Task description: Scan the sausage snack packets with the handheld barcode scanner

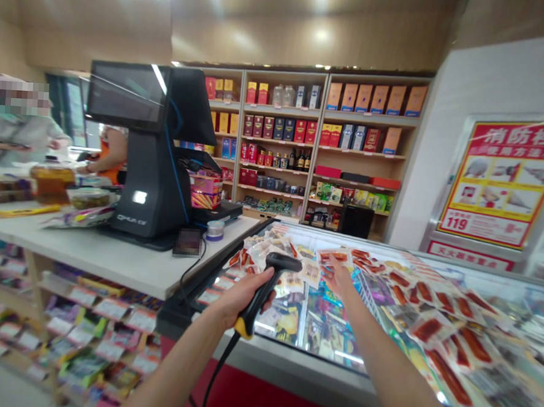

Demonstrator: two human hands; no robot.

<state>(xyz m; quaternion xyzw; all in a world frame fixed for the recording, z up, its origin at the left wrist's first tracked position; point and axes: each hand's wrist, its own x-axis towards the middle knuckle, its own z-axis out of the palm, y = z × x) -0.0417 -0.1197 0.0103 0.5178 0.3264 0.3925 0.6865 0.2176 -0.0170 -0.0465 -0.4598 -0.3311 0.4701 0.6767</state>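
Note:
My left hand (248, 297) is wrapped round the handle of a black and yellow barcode scanner (283, 264), whose cord hangs down in front of the freezer. My right hand (339, 276) reaches over the glass top and grips a clear vacuum pack of red sausage (334, 256) by its near edge; the fingertips are partly hidden. Between the hands, pale vacuum-packed food (310, 272) lies on the glass. More red sausage packs (430, 327) are spread to the right of my right forearm, and others sit behind the scanner.
A chest freezer (308, 359) with a glass top stands in front of me. On the counter (152, 268) to the left are a point-of-sale terminal (152, 159) and a small round tub (215, 230). Two people stand behind the counter. Shelves of boxed goods (281, 129) line the back wall.

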